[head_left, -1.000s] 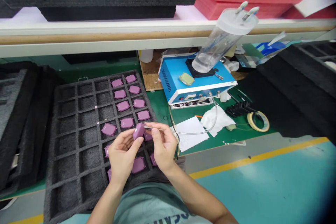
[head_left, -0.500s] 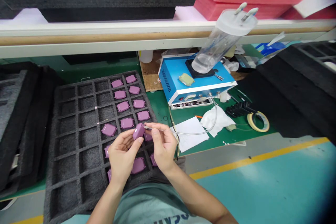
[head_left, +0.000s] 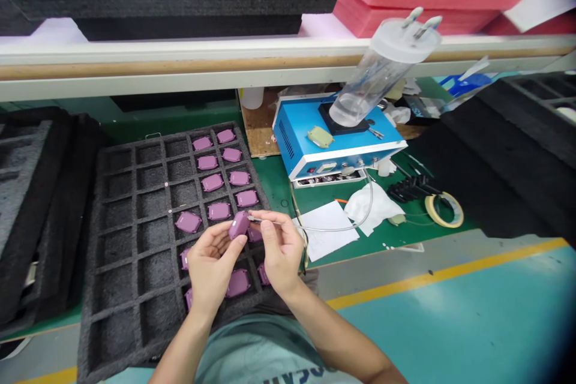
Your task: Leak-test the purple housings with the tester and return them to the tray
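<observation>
My left hand [head_left: 211, 261] holds a purple case [head_left: 239, 225] between thumb and fingers, tilted above the black foam tray [head_left: 148, 258]. My right hand [head_left: 282, 249] pinches the metal tip [head_left: 255, 218] of a clear tube [head_left: 328, 229], and the tip meets the upper right side of the case. From there the tube runs right and curves up to the front of a blue box [head_left: 333, 132]. Several more purple cases, such as one [head_left: 219, 211] above my hands, lie in the tray's right-hand compartments. Some are partly hidden by my hands.
On the blue box stand a clear cylinder [head_left: 371, 84] and a greenish case [head_left: 320, 137]. White paper [head_left: 324, 234], a tape roll [head_left: 443, 209] and black clips lie to the right. A shelf edge [head_left: 180, 75] crosses behind; black foam [head_left: 45, 222] is stacked at left.
The whole view has shifted very slightly. Both hands keep the same hold on the case and the tube tip, with no other visible movement.
</observation>
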